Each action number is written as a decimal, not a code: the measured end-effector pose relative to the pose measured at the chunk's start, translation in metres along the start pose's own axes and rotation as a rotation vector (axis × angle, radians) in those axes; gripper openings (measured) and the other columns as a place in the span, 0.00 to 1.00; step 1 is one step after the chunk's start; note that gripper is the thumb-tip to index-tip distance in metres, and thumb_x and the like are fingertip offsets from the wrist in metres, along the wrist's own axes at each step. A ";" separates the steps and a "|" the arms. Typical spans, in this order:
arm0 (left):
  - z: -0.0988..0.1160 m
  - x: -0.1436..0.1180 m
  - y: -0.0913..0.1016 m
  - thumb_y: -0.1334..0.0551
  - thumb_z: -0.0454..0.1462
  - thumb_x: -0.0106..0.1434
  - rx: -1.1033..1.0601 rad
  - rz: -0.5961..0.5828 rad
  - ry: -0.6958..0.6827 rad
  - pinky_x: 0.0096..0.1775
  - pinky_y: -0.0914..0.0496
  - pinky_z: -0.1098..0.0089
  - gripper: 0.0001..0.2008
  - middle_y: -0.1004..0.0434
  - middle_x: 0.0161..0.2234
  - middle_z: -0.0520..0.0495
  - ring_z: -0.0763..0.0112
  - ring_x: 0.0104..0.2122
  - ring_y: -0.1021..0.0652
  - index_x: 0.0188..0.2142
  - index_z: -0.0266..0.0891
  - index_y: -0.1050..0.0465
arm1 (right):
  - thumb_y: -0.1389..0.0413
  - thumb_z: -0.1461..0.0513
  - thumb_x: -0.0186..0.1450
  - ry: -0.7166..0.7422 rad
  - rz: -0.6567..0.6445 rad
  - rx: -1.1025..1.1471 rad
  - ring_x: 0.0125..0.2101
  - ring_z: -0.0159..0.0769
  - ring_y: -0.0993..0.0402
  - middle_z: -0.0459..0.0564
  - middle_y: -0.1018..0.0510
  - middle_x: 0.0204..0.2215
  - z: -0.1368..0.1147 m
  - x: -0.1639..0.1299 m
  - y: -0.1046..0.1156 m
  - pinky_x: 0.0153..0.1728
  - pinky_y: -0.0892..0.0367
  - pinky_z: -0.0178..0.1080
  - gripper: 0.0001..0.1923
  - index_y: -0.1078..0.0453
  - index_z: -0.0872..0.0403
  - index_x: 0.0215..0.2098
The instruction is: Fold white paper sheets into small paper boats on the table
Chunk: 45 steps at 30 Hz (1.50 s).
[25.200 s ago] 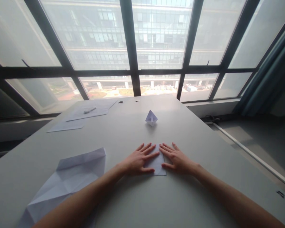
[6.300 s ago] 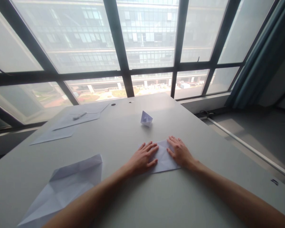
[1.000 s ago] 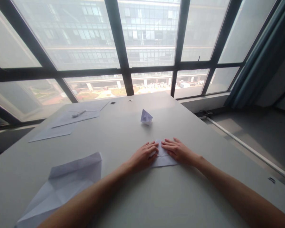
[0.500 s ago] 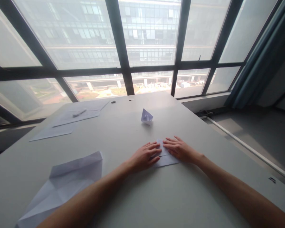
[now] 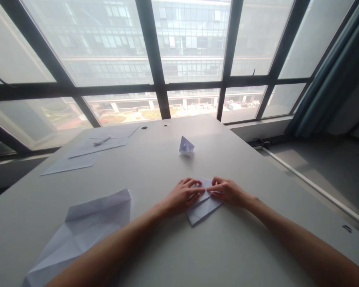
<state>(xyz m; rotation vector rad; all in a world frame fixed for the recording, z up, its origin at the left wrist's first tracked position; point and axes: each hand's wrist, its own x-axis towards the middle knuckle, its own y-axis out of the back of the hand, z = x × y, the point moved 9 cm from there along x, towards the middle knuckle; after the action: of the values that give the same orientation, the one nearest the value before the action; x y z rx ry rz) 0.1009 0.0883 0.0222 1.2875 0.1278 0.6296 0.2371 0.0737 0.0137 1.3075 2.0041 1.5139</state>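
Observation:
A small folded sheet of white paper (image 5: 202,212) lies on the white table in front of me, turned at a slant, with a flap edge across its middle. My left hand (image 5: 186,196) rests on its left side, fingers bent and fingertips gripping the fold. From the right, my right hand (image 5: 229,192) pinches the paper near the same spot, index fingertip almost meeting the left one. The fingers cover much of the upper part. Beyond my hands a folded paper boat (image 5: 186,147) stands on the table.
A large creased sheet of paper (image 5: 98,217) lies at the left, partly behind my left forearm. Flat paper sheets (image 5: 116,144) are farther back left, with a small whitish object (image 5: 102,140) on top. Windows line the far side; a curtain (image 5: 326,75) hangs right.
The folded paper has turned at an angle, its lower corner now nearer to me. My flattened fingers have bent and drawn together on the paper. The view has shifted slightly.

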 end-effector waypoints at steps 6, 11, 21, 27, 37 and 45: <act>-0.004 0.000 -0.003 0.43 0.35 0.70 -0.018 0.018 -0.008 0.59 0.37 0.58 0.15 0.28 0.56 0.46 0.60 0.56 0.30 0.54 0.49 0.27 | 0.45 0.59 0.69 -0.024 0.030 0.066 0.32 0.32 0.27 0.47 0.23 0.41 0.008 -0.001 0.000 0.36 0.35 0.33 0.12 0.21 0.44 0.45; -0.004 -0.001 -0.008 0.47 0.36 0.72 -0.018 -0.038 -0.024 0.64 0.45 0.54 0.17 0.35 0.64 0.48 0.62 0.65 0.38 0.57 0.49 0.31 | 0.51 0.67 0.68 0.011 -0.016 0.061 0.34 0.32 0.27 0.45 0.23 0.44 0.004 -0.002 0.000 0.38 0.34 0.34 0.20 0.22 0.41 0.48; -0.007 -0.001 -0.012 0.45 0.37 0.71 0.011 -0.071 -0.036 0.65 0.47 0.53 0.21 0.41 0.66 0.47 0.60 0.67 0.43 0.63 0.49 0.36 | 0.50 0.72 0.64 0.051 -0.055 -0.022 0.35 0.32 0.27 0.44 0.24 0.45 -0.004 -0.001 0.002 0.40 0.35 0.33 0.26 0.22 0.39 0.48; -0.012 -0.002 -0.011 0.42 0.40 0.70 0.053 -0.056 0.020 0.65 0.46 0.48 0.21 0.44 0.68 0.48 0.54 0.68 0.45 0.62 0.52 0.35 | 0.49 0.72 0.63 0.042 -0.051 0.016 0.36 0.32 0.26 0.45 0.23 0.46 -0.003 -0.001 0.004 0.40 0.34 0.33 0.25 0.22 0.40 0.49; -0.013 -0.003 -0.010 0.43 0.41 0.71 0.075 -0.059 0.046 0.65 0.50 0.47 0.22 0.46 0.68 0.50 0.53 0.69 0.49 0.63 0.54 0.37 | 0.49 0.73 0.62 0.038 -0.045 0.019 0.35 0.31 0.26 0.44 0.24 0.45 -0.002 0.000 0.002 0.39 0.35 0.32 0.26 0.22 0.40 0.48; -0.016 -0.003 -0.013 0.45 0.44 0.71 0.100 -0.096 0.070 0.64 0.48 0.45 0.22 0.45 0.68 0.50 0.48 0.68 0.49 0.64 0.54 0.39 | 0.49 0.73 0.61 0.033 -0.053 0.030 0.35 0.31 0.27 0.44 0.24 0.45 -0.001 0.000 0.002 0.38 0.35 0.32 0.27 0.22 0.40 0.47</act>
<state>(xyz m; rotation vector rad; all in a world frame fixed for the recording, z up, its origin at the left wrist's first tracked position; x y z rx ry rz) 0.0969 0.0982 0.0045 1.3479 0.2808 0.5918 0.2376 0.0732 0.0159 1.2385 2.0728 1.4970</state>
